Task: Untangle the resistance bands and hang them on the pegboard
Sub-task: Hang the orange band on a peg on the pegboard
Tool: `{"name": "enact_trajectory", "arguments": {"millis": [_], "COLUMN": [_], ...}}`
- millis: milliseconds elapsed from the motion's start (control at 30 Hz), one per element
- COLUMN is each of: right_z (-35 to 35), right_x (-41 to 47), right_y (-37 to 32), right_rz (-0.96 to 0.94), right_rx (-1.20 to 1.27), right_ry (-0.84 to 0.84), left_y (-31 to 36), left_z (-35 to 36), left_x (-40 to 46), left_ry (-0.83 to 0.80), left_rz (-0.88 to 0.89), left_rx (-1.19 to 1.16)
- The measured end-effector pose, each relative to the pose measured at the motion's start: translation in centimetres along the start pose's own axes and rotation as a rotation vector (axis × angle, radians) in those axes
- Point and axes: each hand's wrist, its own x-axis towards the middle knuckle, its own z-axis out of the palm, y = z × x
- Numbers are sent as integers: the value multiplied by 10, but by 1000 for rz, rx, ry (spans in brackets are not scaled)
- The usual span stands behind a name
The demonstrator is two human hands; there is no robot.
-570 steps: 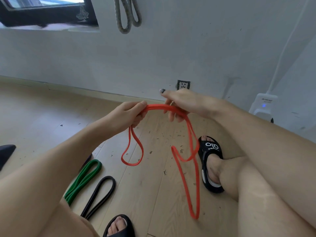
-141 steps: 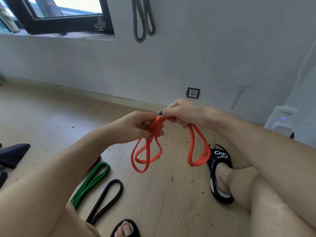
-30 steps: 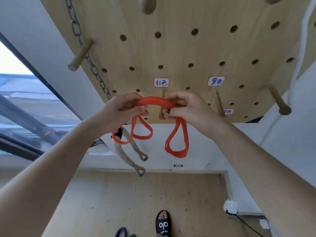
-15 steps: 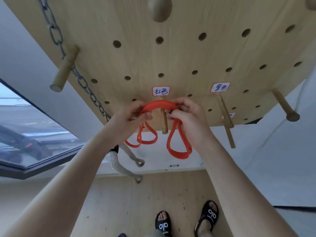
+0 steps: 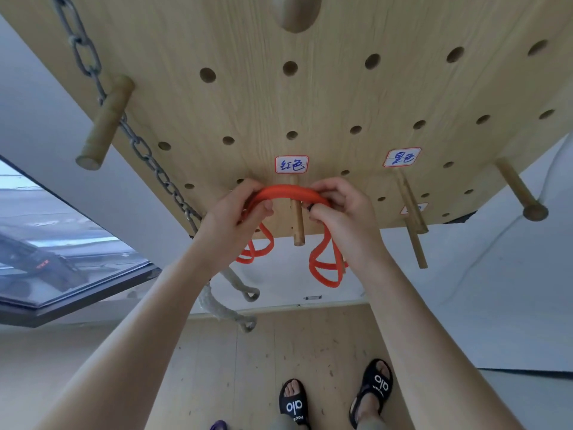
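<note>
Left hand [image 5: 235,212] and right hand [image 5: 338,209] each grip the orange band [image 5: 290,192] arched over a peg [image 5: 297,221] near the pegboard [image 5: 310,103] lower edge.

wall [image 5: 465,305]: white | floor [image 5: 263,367]: pale wood planks | window [image 5: 62,259]: dark frame, daylight

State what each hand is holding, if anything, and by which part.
Both hold the folded orange resistance band by its top arch: left hand left of the wooden peg, right hand right of it. Loops hang below.
</note>
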Motion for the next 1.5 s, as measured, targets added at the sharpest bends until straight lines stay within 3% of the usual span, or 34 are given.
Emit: {"name": "enact_trajectory", "arguments": {"millis": [267, 433, 667, 1167, 1500], "right_z": [11, 9, 20, 19, 15], "right_x": [-4, -8, -16, -19, -16], "right_y": [-2, -7, -6, -3, 9], "right_rz": [163, 148, 258, 260, 149], "right_rx": [170, 56, 208, 237, 230], "right_ry": [98, 79, 144, 144, 114], "left_y": [-3, -3, -6, -8, -17], "left_z": [-2, -6, -9, -12, -8], "left_x": [1, 3, 7, 8, 8], "left_ry": [-72, -86, -128, -157, -140], "left_rz": [-20, -12, 10, 35, 45], "left_rx": [-14, -30, -28, -15, 28]}}
